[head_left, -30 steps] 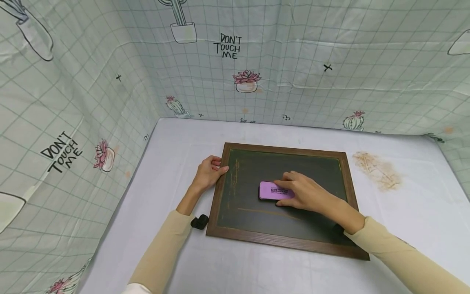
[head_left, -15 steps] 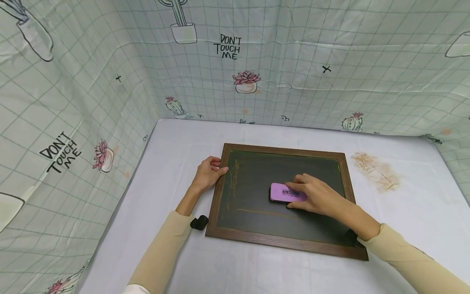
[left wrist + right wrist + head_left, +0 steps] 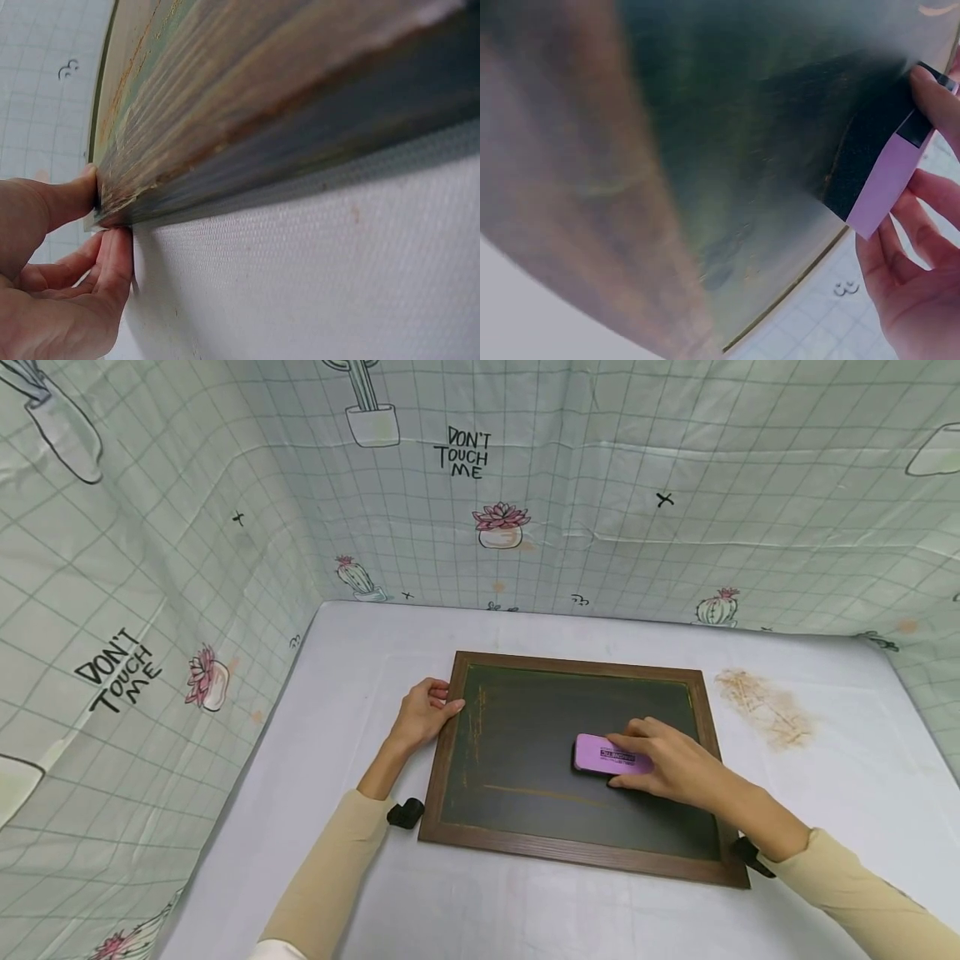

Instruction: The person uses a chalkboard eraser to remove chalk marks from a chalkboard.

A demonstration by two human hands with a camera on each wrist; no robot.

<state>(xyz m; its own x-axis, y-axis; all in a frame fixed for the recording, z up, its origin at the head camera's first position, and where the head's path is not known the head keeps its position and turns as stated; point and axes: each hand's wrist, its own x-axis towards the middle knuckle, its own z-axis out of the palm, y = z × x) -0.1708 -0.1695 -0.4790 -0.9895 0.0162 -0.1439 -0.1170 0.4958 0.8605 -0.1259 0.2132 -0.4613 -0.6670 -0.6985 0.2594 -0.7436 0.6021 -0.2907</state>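
Purple eraser (image 3: pixel 591 755) is pinched in the right hand (image 3: pixel 667 764), just right of the middle of a framed chalkboard (image 3: pixel 525 718), thumb on the near side, fingers on the far side and only the block's width between them; how hard it is pressed cannot be told. By that sidelong grip, it is judged, the dark underside is kept turned toward the board. At the left, the wooden frame (image 3: pixel 585 857) is pinched by the left hand (image 3: pixel 420 717), thumb laid on top and fingers set against the outer edge, seemingly so that the board is steadied on the white tablecloth (image 3: pixel 570 918). Rounded corners and dark lettering are shown on the smooth eraser, backed by a matte black base (image 3: pixel 866 154). Brown grain is seen along the frame, ochre streaks (image 3: pixel 543 794) are scattered over the board's left and near parts, and the woven cloth is marked at right by a brown smear (image 3: pixel 768 714).
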